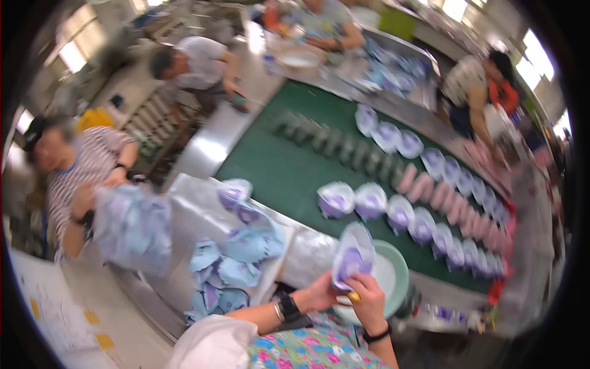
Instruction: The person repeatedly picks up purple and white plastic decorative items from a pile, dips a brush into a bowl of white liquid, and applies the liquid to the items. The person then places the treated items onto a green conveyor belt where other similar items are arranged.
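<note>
In front of me, both my hands hold a white-and-lilac shoe upper (354, 255), raised toe end up. My left hand (316, 294) grips its lower left side, fingers closed. My right hand (367, 301), with something small and yellow at a finger, pinches the lower right edge of the lilac part. Just behind the upper stands a mint-green basin (401, 270) with white inside, partly hidden by it. To the left of my hands lies a loose pile of pale blue and lilac uppers (241, 272).
A green conveyor belt (258, 150) runs ahead, with rows of white-lilac uppers (371, 201) and pink sole-shaped pieces (439, 195). At left, a person in a striped shirt (98, 154) handles a bag of pieces (132, 227). Other people work beyond the belt, near a metal tray (430, 92).
</note>
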`<move>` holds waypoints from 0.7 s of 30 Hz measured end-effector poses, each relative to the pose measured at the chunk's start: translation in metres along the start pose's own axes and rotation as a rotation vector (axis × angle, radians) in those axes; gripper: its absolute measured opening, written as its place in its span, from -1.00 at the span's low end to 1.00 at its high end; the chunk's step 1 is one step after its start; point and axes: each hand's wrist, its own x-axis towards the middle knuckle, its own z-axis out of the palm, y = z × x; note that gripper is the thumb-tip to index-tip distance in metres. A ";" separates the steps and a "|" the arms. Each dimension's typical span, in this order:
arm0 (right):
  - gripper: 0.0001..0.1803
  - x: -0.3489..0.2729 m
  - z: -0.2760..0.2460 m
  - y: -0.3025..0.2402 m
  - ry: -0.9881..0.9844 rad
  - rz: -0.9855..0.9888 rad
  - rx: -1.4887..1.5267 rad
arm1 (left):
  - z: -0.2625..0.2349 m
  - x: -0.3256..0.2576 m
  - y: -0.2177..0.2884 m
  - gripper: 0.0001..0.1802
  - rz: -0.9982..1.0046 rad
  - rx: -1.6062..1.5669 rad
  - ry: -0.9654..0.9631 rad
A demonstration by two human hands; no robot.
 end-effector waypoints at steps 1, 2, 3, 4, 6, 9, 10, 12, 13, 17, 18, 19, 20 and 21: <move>-0.68 0.000 -0.002 -0.001 -0.008 -0.021 0.045 | -0.006 -0.005 0.000 -0.39 -0.012 0.081 0.023; -0.68 -0.002 0.004 0.003 -0.002 -0.058 0.069 | -0.014 -0.011 0.005 -0.42 0.027 0.166 0.001; -0.66 -0.006 0.006 0.001 0.031 -0.030 0.095 | -0.025 -0.008 0.008 -0.45 0.099 0.235 0.127; -0.66 -0.008 0.004 0.001 0.032 -0.026 0.113 | -0.034 -0.007 0.011 -0.45 0.162 0.297 0.248; -0.67 -0.009 -0.004 -0.002 0.001 -0.021 0.128 | -0.022 -0.017 0.013 -0.28 0.646 0.941 0.225; -0.68 -0.010 -0.012 -0.011 -0.127 -0.037 0.172 | 0.014 -0.049 0.009 -0.11 0.905 1.265 0.047; -0.68 -0.010 -0.013 -0.013 -0.175 -0.044 0.183 | 0.019 -0.055 0.008 -0.09 0.996 1.337 -0.011; -0.69 -0.012 -0.019 -0.017 -0.259 -0.041 0.201 | 0.026 -0.059 0.006 -0.08 1.042 1.382 -0.040; -0.69 -0.012 -0.021 -0.017 -0.289 -0.039 0.208 | 0.031 -0.060 0.001 -0.09 1.043 1.331 -0.067; -0.71 -0.014 -0.042 -0.010 -0.183 0.086 0.291 | 0.028 -0.055 -0.005 -0.12 0.906 1.394 -0.065; -0.71 -0.018 -0.049 -0.004 -0.099 0.141 0.327 | 0.031 -0.058 -0.002 -0.11 0.879 1.305 -0.041; -0.72 -0.020 -0.056 0.002 -0.002 0.199 0.363 | 0.033 -0.062 0.001 -0.10 0.852 1.215 -0.019; -0.72 -0.023 -0.062 0.008 0.085 0.257 0.389 | 0.033 -0.067 -0.001 -0.10 0.818 1.114 0.008; -0.72 -0.023 -0.066 0.015 0.153 0.296 0.404 | 0.030 -0.068 0.000 -0.12 0.847 0.981 -0.121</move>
